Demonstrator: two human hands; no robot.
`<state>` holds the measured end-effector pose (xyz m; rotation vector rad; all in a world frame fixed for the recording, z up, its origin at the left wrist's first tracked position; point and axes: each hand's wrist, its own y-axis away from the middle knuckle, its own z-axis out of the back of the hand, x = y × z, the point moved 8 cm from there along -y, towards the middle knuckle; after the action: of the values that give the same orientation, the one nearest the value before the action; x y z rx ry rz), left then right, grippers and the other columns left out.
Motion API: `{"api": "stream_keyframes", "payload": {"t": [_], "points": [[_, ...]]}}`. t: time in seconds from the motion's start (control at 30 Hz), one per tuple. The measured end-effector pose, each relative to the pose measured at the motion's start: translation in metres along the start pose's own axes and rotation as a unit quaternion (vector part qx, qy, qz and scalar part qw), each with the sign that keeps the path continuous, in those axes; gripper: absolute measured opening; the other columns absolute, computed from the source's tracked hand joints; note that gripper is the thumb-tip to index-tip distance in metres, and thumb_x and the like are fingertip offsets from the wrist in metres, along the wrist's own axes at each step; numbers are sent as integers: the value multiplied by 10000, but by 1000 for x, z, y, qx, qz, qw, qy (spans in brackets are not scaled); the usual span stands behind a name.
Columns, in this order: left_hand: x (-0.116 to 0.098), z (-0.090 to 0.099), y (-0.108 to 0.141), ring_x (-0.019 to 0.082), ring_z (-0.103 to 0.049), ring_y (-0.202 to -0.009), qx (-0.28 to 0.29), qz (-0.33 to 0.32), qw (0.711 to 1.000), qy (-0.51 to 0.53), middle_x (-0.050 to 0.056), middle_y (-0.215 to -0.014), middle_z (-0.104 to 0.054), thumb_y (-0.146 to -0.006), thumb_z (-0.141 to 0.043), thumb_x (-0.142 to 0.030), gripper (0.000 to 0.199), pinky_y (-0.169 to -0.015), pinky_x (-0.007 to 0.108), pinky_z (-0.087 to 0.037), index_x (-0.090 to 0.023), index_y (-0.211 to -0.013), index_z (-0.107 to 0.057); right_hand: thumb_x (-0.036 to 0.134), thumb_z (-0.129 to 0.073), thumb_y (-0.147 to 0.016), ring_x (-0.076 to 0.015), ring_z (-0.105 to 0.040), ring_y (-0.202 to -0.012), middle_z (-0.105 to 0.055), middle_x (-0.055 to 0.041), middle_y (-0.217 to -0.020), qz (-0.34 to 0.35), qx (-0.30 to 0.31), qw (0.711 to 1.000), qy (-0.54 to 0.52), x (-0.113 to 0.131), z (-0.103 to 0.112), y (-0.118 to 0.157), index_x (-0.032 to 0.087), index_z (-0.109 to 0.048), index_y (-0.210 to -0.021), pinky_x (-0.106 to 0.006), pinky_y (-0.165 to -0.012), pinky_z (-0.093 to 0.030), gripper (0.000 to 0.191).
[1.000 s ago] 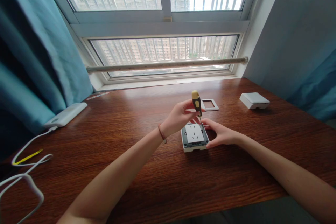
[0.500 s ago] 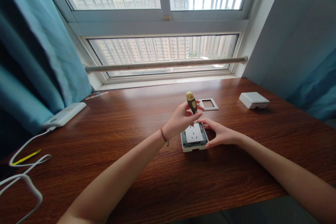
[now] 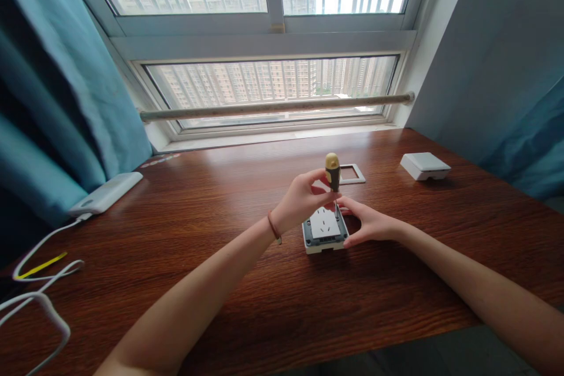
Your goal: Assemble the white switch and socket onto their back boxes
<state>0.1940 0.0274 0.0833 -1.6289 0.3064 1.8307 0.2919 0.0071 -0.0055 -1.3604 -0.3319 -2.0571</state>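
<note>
A wall socket on a white box (image 3: 325, 225) lies face up on the brown wooden table (image 3: 247, 305). My left hand (image 3: 306, 197) grips a screwdriver (image 3: 332, 173) with a yellow and black handle. The screwdriver stands nearly upright, its shaft pointing down at the right part of the socket's dark frame; the exact spot of the tip is too small to make out. At the socket's right side my right hand (image 3: 368, 223) holds the box between thumb and fingers. Behind the screwdriver lies a white square cover frame (image 3: 359, 174), partly hidden.
Another white box (image 3: 425, 165) sits at the back right. On the left are a white power strip (image 3: 106, 194), a white cable (image 3: 37, 241) and a yellow strip (image 3: 44, 265). A window with a rail (image 3: 273, 109) and a blue curtain (image 3: 57, 88) border the table.
The screwdriver's handle has swung right, from leaning left to nearly upright, and my left hand's fingers have shifted with it. My right hand stays on the socket box.
</note>
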Motion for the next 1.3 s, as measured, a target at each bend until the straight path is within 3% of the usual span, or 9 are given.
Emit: {"api": "stream_keyframes", "payload": {"t": [0.2,0.33,0.53,0.67,0.83,0.93,1.07,1.2,1.3], "points": [[11,5,0,72,-507,-562,-98,-23,994,-50,3,-715,-550,-628,-716,-305,242,-477,181,-417,-125,-720,-583,307,-779,-583,-279,-361,-1233,-432,-93,-1281,6,-8,1000,13,-4,1,0,230,-300,-1325,-451,-1013,-328,886],[17,11,1,56,-459,-523,-148,-29,986,-75,-23,-684,-520,-572,-753,-301,315,-445,174,-388,-137,-719,-528,306,-777,-586,-270,-395,-1213,-411,-90,-1312,3,-7,1000,17,-4,1,1,230,-323,-1304,-438,-1010,-336,854],[7,3,1,32,-460,-468,-71,15,997,-8,42,-878,-594,-658,-693,-279,427,-382,162,-388,-145,-1005,-484,290,-777,-589,-257,-396,-1213,-402,-85,-1315,3,3,1000,12,1,0,0,232,-350,-1276,-433,-1022,-318,811],[-2,1,1,26,-515,-482,-18,36,998,47,121,-1087,-574,-702,-646,-196,398,-441,185,-459,-140,-1044,-451,292,-778,-586,-254,-411,-1197,-425,-83,-1282,-8,5,1000,1,0,-1,0,225,-347,-1278,-433,-1023,-317,818],[5,-1,-2,91,-624,-603,21,39,995,86,115,-1048,-610,-752,-590,-198,284,-567,229,-519,-126,-1014,-506,290,-777,-588,-251,-428,-1181,-439,-81,-1261,-5,11,1000,-12,0,-2,-1,222,-332,-1289,-432,-1020,-320,834],[15,1,-3,101,-618,-601,-8,45,996,78,70,-891,-642,-694,-664,-260,283,-582,238,-522,-109,-914,-568,296,-779,-582,-253,-412,-1194,-433,-81,-1267,0,5,1000,-9,1,-1,-1,220,-338,-1287,-429,-1022,-319,835],[23,9,0,52,-479,-448,-100,36,994,19,-20,-593,-564,-593,-740,-307,280,-406,171,-395,-108,-728,-596,304,-778,-581,-259,-405,-1198,-400,-89,-1305,-1,2,1000,1,0,0,0,222,-358,-1279,-431,-1016,-328,819],[21,7,2,52,-440,-463,-134,1,991,-23,-32,-535,-514,-585,-740,-345,288,-408,169,-356,-118,-597,-561,304,-782,-575,-273,-358,-1233,-390,-90,-1315,-1,-5,1000,9,-4,1,1,249,-290,-1329,-449,-1015,-329,902],[18,4,3,41,-420,-432,-122,7,992,-39,-31,-576,-529,-627,-710,-360,285,-383,166,-346,-127,-719,-575,297,-782,-579,-268,-353,-1237,-392,-81,-1310,8,-6,1000,12,-2,1,0,253,-308,-1316,-445,-1018,-327,878]]}}
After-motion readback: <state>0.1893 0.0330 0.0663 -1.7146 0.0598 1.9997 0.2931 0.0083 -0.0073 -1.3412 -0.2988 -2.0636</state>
